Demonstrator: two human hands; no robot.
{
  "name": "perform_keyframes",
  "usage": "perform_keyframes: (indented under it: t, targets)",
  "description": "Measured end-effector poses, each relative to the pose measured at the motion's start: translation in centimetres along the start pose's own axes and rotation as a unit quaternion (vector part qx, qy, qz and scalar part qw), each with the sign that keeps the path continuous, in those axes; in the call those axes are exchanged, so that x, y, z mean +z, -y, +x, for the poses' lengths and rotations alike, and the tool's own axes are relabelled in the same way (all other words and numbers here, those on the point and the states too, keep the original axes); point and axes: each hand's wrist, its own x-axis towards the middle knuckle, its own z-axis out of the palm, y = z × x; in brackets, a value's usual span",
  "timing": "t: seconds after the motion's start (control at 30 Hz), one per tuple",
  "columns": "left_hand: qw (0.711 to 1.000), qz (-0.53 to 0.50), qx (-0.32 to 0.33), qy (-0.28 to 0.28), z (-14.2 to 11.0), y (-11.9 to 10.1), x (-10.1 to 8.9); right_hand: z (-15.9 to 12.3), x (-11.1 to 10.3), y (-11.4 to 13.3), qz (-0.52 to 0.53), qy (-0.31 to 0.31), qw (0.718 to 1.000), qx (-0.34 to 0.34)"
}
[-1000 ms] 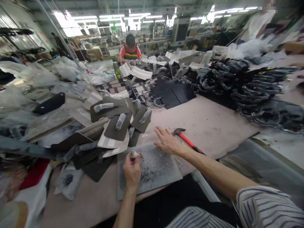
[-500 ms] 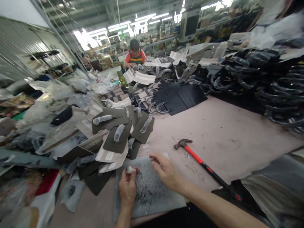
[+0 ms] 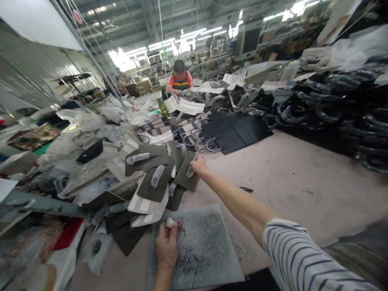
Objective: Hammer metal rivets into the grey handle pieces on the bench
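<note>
The left hand (image 3: 166, 248) has its fingers curled tight around a small thing with a pale round end (image 3: 170, 222), over the gray board (image 3: 228, 262) (it is messy with little dark bits (image 3: 188, 259)). The right hand (image 3: 199, 166) reaches to a dark flat piece (image 3: 184, 180), its fingers by the plastic-wrapped handle (image 3: 190, 171), and I cannot tell if they grip it. Both board and piece lie on the pinkish surface (image 3: 303, 173).

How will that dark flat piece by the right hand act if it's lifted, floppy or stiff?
The dark flat piece is probably fairly stiff, since it shows no folds or droop. It looks thin, so it may be light for its size. Its plastic-wrapped handle looks shiny, so it might feel slippery.
</note>
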Motion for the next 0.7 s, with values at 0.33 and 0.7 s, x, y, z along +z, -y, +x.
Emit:
perform_keyframes:
  t: [0.33, 0.7]
  targets:
    - [1.0, -0.027, 0.009, 0.008, -0.1, -0.5, 0.2, -18.6, -5.1, -6.2, -0.206, 0.045, 0.976, -0.064]
    - [0.996, -0.087, 0.012, 0.034, 0.3, -1.9, 1.2, -26.1, -3.7, -8.9, -0.326, 0.111, 0.939, 0.013]
